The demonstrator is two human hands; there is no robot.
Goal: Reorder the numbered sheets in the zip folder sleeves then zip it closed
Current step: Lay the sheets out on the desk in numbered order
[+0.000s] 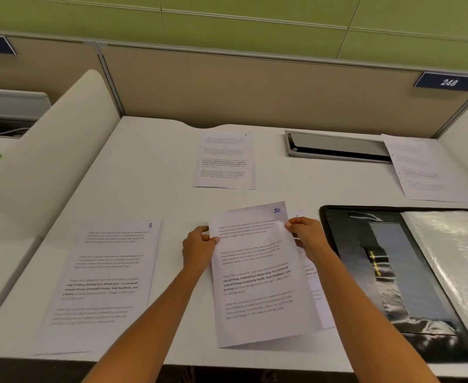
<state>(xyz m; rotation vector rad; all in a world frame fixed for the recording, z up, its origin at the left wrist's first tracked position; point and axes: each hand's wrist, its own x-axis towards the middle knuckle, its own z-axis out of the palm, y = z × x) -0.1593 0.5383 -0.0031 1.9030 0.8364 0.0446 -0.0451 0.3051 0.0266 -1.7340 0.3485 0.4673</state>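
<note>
Left hand (199,244) and right hand (306,236) pinching sheet 10 (257,275) by its side edges, open folder (337,230) at three o'clock, sheet 8 (105,283) at nine

The open black zip folder with clear plastic sleeves (409,286) runs off the right edge. A white printed sheet (317,294) lies mostly hidden under the sheet marked 10 (257,286); the number on the far-right white sheet (423,170) is blurred

Five sheets (103,283) (257,286) (314,294) (224,160) (423,170), one zip folder (409,272), two hands (199,247) (307,236).
</note>
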